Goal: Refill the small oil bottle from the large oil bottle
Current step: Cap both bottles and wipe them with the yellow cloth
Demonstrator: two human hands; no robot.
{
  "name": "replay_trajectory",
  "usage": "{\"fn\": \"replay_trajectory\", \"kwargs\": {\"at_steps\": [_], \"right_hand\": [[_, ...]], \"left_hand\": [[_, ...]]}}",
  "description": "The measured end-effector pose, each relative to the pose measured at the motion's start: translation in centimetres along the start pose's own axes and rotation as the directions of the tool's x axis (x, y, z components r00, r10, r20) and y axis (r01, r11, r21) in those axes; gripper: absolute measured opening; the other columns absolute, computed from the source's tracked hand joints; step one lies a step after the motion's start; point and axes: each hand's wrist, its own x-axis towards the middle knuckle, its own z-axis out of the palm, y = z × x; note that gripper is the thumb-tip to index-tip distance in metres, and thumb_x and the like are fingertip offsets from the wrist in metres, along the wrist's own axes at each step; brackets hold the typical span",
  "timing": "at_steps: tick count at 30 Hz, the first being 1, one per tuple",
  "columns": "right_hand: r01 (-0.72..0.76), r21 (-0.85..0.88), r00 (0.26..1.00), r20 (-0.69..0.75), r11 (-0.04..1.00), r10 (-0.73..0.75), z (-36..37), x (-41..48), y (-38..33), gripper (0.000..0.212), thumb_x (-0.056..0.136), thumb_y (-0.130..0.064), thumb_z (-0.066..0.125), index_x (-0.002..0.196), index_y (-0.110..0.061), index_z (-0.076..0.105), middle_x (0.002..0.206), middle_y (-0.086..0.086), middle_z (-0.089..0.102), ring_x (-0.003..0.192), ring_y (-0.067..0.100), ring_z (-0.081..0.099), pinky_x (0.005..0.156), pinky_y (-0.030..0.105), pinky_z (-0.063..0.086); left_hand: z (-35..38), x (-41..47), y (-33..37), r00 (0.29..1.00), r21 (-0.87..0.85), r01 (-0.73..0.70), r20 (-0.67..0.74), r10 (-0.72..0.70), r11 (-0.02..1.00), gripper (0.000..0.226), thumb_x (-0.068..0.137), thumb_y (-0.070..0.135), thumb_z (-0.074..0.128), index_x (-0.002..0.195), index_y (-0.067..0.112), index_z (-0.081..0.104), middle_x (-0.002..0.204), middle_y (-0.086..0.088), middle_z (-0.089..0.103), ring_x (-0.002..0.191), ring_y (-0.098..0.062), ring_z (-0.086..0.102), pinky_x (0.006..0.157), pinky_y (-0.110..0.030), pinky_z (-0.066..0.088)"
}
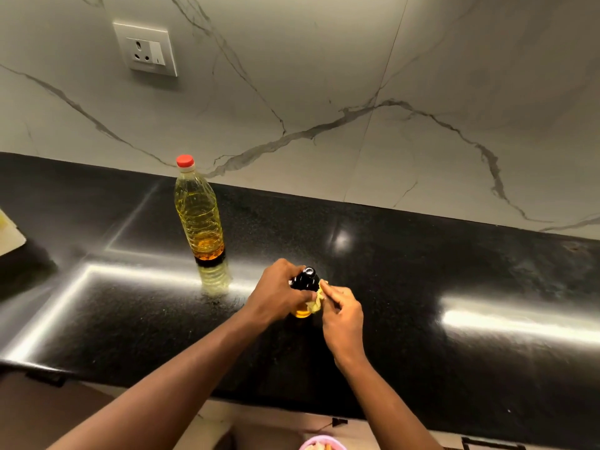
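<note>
Bare left hand (280, 295), bare right hand (341, 321). Forearms were bare too, uncovered from wrists back past front edge of counter (422, 274).

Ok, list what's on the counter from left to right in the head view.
Pale flat object → large oil bottle → left hand → small oil bottle → right hand, pinching a yellow cloth.

Left hand (278, 295) gripping small oil bottle (305, 280), right hand (341, 316) pinching cloth (316, 303)
</note>
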Motion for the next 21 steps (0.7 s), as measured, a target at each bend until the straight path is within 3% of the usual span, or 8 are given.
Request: {"fn": "replay_trajectory", "kwargs": {"at_steps": [6, 9, 12, 14, 17, 21], "right_hand": [[-0.098, -0.053, 0.983, 0.152, 0.994, 0.105, 0.7, 5.6, -0.3, 0.045, 0.089, 0.012, 0.060, 0.108, -0.021, 0.085, 0.103, -0.004, 0.078, 0.104, 0.012, 0.074, 0.095, 0.033, 0.060], [-0.220, -0.024, 0.938, 0.270, 0.975, 0.218, 1.2, 6.9, 0.5, 0.033, 0.088, 0.007, 0.069, 0.092, -0.020, 0.087, 0.090, 0.001, 0.082, 0.090, 0.016, 0.078, 0.082, 0.037, 0.064], [-0.221, -0.108, 0.926, 0.288, 0.969, 0.243, 1.3, 6.2, 1.4, 0.027, 0.090, 0.003, 0.069, 0.066, -0.009, 0.077, 0.063, -0.001, 0.067, 0.057, 0.002, 0.056, 0.058, 0.029, 0.046], [-0.212, -0.159, 0.923, 0.291, 0.964, 0.251, 0.8, 5.2, 1.8, 0.027, 0.092, 0.005, 0.065, 0.069, -0.005, 0.076, 0.063, 0.000, 0.066, 0.054, 0.000, 0.055, 0.055, 0.023, 0.044], [-0.235, -0.120, 0.906, 0.332, 0.965, 0.262, -0.1, 3.0, 2.0, 0.036, 0.094, 0.008, 0.063, 0.088, -0.019, 0.085, 0.082, 0.001, 0.082, 0.076, 0.007, 0.073, 0.069, 0.022, 0.055], [-0.288, 0.127, 0.938, 0.238, 0.949, 0.253, -0.2, 1.3, 1.5, 0.034, 0.097, 0.004, 0.068, 0.105, -0.025, 0.084, 0.101, 0.002, 0.083, 0.096, 0.010, 0.077, 0.084, 0.024, 0.061]], "left_hand": [[-0.4, -0.5, 0.7, 1.000, -0.023, 0.003, 0.005, -0.003, 1.000, 0.024, 0.079, 0.028, 0.088, 0.098, 0.015, 0.080, 0.095, -0.005, 0.067, 0.091, -0.018, 0.065, 0.083, -0.042, 0.055], [-0.5, -0.7, 0.9, 1.000, -0.045, 0.023, 0.006, -0.023, 0.999, 0.027, 0.078, 0.028, 0.089, 0.100, 0.014, 0.080, 0.097, -0.006, 0.066, 0.093, -0.019, 0.065, 0.085, -0.044, 0.055], [-0.6, -0.8, 1.0, 0.999, -0.069, 0.032, 0.008, -0.032, 0.997, 0.028, 0.077, 0.026, 0.090, 0.099, 0.012, 0.080, 0.097, -0.010, 0.069, 0.094, -0.023, 0.068, 0.086, -0.047, 0.056], [-0.6, -0.9, 1.2, 0.999, -0.067, 0.036, 0.001, -0.036, 0.997, 0.029, 0.076, 0.026, 0.091, 0.100, 0.012, 0.080, 0.097, -0.010, 0.070, 0.094, -0.024, 0.068, 0.086, -0.047, 0.056], [-0.5, -0.9, 0.9, 0.998, -0.069, 0.055, -0.006, -0.056, 0.996, 0.035, 0.076, 0.029, 0.091, 0.104, 0.013, 0.080, 0.102, -0.009, 0.069, 0.098, -0.023, 0.068, 0.088, -0.049, 0.057], [-0.7, -0.8, 1.1, 0.998, -0.074, 0.065, 0.016, -0.064, 0.995, 0.035, 0.076, 0.028, 0.092, 0.105, 0.012, 0.080, 0.101, -0.009, 0.071, 0.097, -0.024, 0.070, 0.087, -0.048, 0.058]]}}
